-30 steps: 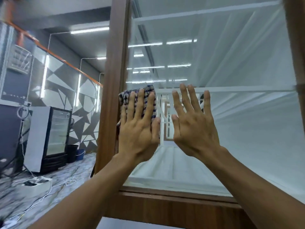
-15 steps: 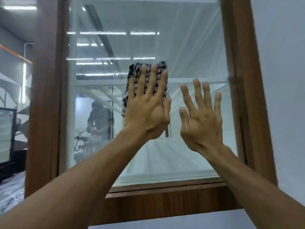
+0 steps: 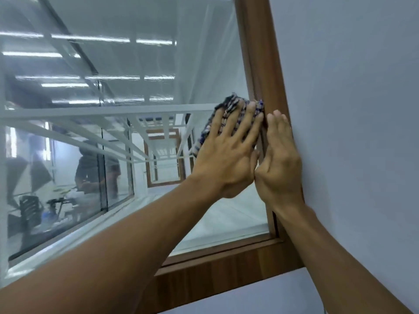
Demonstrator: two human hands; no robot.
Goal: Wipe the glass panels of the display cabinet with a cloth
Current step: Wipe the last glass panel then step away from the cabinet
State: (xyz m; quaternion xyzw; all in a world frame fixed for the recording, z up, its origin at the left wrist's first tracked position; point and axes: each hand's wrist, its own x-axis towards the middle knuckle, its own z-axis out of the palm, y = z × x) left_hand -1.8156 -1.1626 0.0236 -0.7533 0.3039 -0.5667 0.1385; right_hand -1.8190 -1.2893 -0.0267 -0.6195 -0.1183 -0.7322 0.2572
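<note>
Head view: the left hand [image 3: 226, 159], fingers straight and spread, presses a blue-and-white checked cloth [image 3: 229, 104] flat against the clear glass panel [image 3: 136, 64] at its 3 o'clock edge, touching the brown wooden frame [image 3: 260, 53]. The right hand [image 3: 281, 159] lies flat and empty on that frame. Wiping looks to be mid-course. Faint streaks show toward 10 o'clock, and the strip at 6 o'clock probably remains.

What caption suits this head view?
Left hand presses blue checked cloth against clear glass panel; right hand rests on brown wooden frame.
</note>
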